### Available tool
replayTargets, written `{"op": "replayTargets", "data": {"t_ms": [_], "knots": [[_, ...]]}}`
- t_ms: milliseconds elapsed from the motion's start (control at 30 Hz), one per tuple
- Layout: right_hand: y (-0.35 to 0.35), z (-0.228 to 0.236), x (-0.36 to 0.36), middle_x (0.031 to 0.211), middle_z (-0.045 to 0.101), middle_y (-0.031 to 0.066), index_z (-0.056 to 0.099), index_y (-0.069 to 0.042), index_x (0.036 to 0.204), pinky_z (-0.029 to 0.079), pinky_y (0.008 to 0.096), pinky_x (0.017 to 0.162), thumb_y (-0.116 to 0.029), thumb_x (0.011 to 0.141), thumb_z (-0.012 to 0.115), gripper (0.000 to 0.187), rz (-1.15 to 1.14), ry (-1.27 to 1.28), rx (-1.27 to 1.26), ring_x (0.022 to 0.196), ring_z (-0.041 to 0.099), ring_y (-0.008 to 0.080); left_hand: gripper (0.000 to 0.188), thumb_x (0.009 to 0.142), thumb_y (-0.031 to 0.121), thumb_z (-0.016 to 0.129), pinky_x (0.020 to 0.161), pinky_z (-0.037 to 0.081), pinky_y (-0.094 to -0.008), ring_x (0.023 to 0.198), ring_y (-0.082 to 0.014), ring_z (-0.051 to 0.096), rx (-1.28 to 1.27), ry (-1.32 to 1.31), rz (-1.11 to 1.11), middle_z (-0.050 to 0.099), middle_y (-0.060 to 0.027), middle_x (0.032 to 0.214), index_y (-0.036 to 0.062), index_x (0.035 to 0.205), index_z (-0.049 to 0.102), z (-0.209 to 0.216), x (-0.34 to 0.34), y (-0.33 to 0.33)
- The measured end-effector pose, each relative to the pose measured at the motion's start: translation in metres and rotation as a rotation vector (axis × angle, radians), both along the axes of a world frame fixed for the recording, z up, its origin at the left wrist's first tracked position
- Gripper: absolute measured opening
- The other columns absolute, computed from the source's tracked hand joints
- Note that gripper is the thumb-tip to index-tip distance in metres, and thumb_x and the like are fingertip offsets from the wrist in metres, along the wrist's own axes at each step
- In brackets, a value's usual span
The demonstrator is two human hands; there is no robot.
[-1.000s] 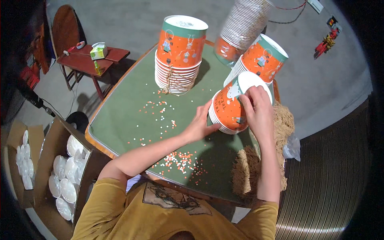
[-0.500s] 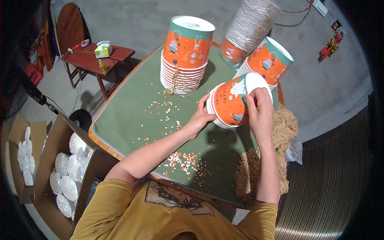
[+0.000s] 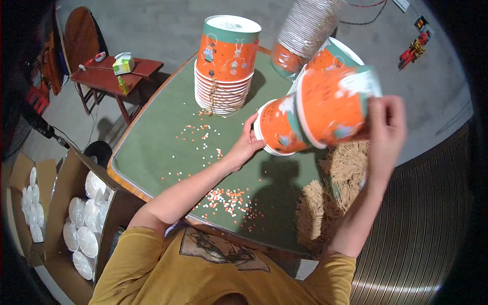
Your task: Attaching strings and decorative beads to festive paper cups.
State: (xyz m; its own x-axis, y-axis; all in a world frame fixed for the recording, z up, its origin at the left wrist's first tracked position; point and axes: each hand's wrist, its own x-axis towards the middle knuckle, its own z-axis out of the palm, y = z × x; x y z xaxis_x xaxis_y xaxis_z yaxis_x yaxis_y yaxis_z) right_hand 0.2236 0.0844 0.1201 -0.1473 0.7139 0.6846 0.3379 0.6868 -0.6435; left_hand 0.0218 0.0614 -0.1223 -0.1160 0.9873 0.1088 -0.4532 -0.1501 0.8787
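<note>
My left hand (image 3: 245, 146) is closed around the rim end of a tilted stack of orange paper buckets (image 3: 277, 129) with teal bands, over the middle of the green-topped table (image 3: 147, 157). My right hand (image 3: 387, 127) grips the base end of a single paper bucket (image 3: 328, 109), blurred by motion, whose wide rim overlaps the stack's end. A bucket stack tied with twine (image 3: 222, 96) stands upside down farther left. Behind the moving bucket, another nested bucket stack (image 3: 341, 51) is partly hidden. Bundles of tan twine (image 3: 348, 165) lie below my right hand.
Small orange and white beads (image 3: 229, 201) are scattered on the table. A plastic-wrapped bucket stack (image 3: 307, 30) stands at the far edge. Cardboard boxes (image 3: 63, 203) with wrapped white pieces sit at left. Beyond is a red bench (image 3: 104, 76); a ribbed dark panel (image 3: 417, 223) lies right.
My right hand has moved right, drawing the end bucket off the stack. My left hand still holds the remaining buckets. The whole view has shifted slightly.
</note>
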Motion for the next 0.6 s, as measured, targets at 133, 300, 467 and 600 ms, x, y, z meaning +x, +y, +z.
{"op": "replayTargets", "data": {"t_ms": [133,300,467,600], "knots": [[-0.019,0.035,0.016,0.084,0.055,-0.0029,0.06,-0.004,0.087,0.038,0.0207,0.072,-0.016,0.094,0.061,0.014,0.047,0.211,0.296,0.079,0.046,0.0056,0.087,0.088,0.009,0.066,0.095,0.043,-0.0298,0.099,-0.0116,0.054,-0.037,-0.044,0.081,0.059,-0.0061,0.107,0.0119,0.15,0.005,-0.012,-0.002,0.011],[-0.017,-0.001,0.003,0.09,0.058,-0.0003,0.059,-0.005,0.095,0.041,0.0227,0.079,-0.012,0.094,0.058,0.008,0.412,0.412,-0.141,0.084,0.052,0.0081,0.078,0.089,0.007,0.063,0.096,0.043,-0.0296,0.105,-0.0134,0.055,-0.041,0.036,0.065,0.059,-0.0089,0.115,0.0084,0.149,0.013,-0.019,-0.012,0.01],[-0.017,-0.07,-0.007,0.098,0.062,0.0016,0.058,-0.006,0.098,0.049,0.0245,0.081,-0.012,0.096,0.054,0.008,0.689,0.667,-0.643,0.09,0.059,0.0078,0.045,0.095,0.024,0.055,0.098,0.041,-0.0325,0.114,-0.0173,0.048,-0.197,0.109,0.239,0.051,-0.0114,0.121,-0.0025,0.129,0.043,-0.001,-0.018,-0.058],[-0.036,-0.095,-0.03,0.098,0.058,0.0022,0.053,-0.006,0.102,0.046,0.0296,0.086,-0.019,0.099,0.049,0.014,0.607,0.614,-0.859,0.092,0.057,0.0108,0.046,0.095,0.033,0.053,0.106,0.034,-0.0415,0.126,-0.027,0.041,0.279,0.675,0.743,0.042,-0.0133,0.124,0.0004,0.127,0.046,0.034,-0.025,-0.141]]}}
